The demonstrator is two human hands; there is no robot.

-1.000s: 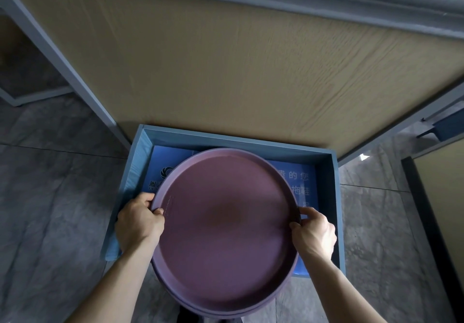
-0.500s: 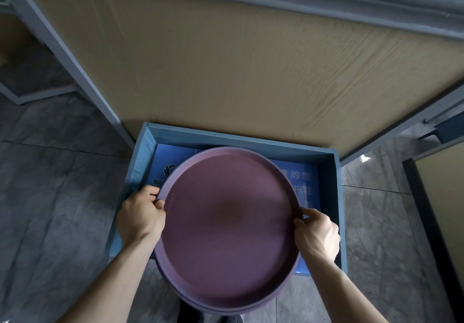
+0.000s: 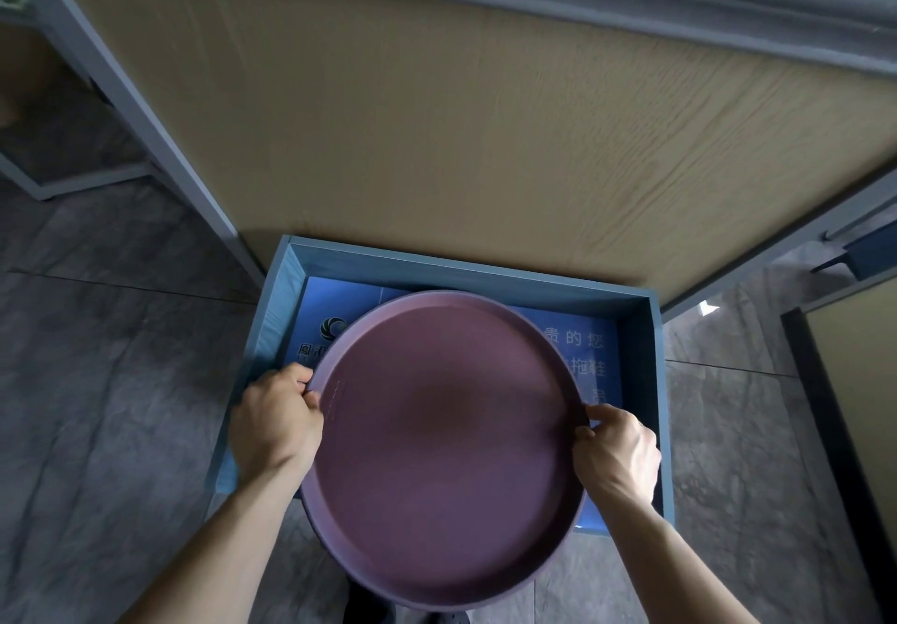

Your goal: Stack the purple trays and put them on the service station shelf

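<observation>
Tan wood-grain panel (image 3: pixel 485 138) stands behind the blue shelf box (image 3: pixel 653 381). The round purple tray (image 3: pixel 446 449) hangs half over it, near rim overhanging the grey floor (image 3: pixel 97 405). Left hand (image 3: pixel 274 422) and right hand (image 3: pixel 616 458) each grip opposite rims.

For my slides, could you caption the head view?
Both hands, left and right, hold purple trays over a blue shelf.
</observation>
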